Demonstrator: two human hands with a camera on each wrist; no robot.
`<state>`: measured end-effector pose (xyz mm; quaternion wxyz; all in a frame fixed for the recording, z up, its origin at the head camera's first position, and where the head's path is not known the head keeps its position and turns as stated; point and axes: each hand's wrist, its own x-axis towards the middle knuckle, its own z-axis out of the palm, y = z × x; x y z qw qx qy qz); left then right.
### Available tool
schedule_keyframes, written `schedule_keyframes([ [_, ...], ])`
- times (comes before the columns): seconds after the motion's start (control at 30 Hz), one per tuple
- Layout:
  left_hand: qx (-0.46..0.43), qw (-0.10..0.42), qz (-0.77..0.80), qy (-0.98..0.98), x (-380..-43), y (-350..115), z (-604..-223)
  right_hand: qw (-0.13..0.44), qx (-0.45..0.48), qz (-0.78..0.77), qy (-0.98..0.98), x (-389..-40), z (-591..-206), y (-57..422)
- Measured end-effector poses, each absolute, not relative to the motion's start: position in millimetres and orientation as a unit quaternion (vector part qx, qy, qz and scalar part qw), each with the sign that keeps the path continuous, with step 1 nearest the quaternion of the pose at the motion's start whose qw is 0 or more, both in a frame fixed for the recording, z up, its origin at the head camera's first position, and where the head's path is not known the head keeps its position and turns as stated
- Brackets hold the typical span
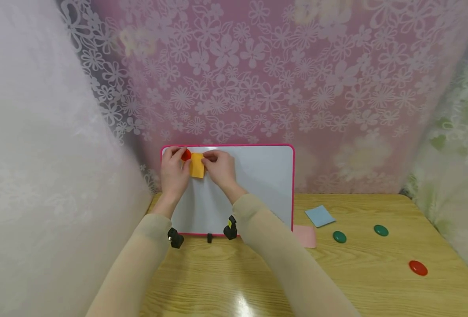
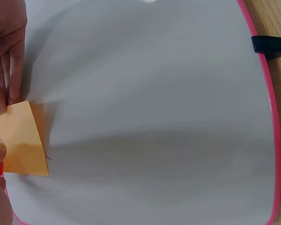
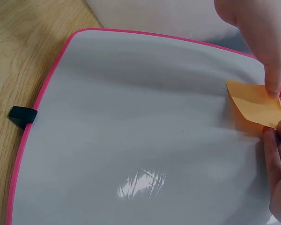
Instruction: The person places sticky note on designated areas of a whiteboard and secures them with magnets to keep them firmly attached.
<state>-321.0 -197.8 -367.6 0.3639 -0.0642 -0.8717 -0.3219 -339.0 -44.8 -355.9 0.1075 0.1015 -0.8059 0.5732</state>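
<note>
A white board with a pink frame leans upright at the back of the table. Near its top left, an orange paper note lies against the surface, its lower part lifted off the board in the right wrist view. My right hand pinches the note's upper right corner between thumb and fingertips. With thumb and fingers, my left hand holds a round red magnet by the note's upper left corner. The left thumb touches the paper.
On the table to the right lie a light blue paper note, two green round magnets and another red magnet. A pink paper sits by the board's lower right corner. A black clip is on the bottom edge.
</note>
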Motion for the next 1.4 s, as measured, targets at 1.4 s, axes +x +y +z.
schedule_keyframes([
  [1.4,-0.107,0.396,-0.274,-0.870,-326.8,-189.2,-369.4,0.152,0.105,0.521,-0.833,-340.7,-356.1,-45.4],
])
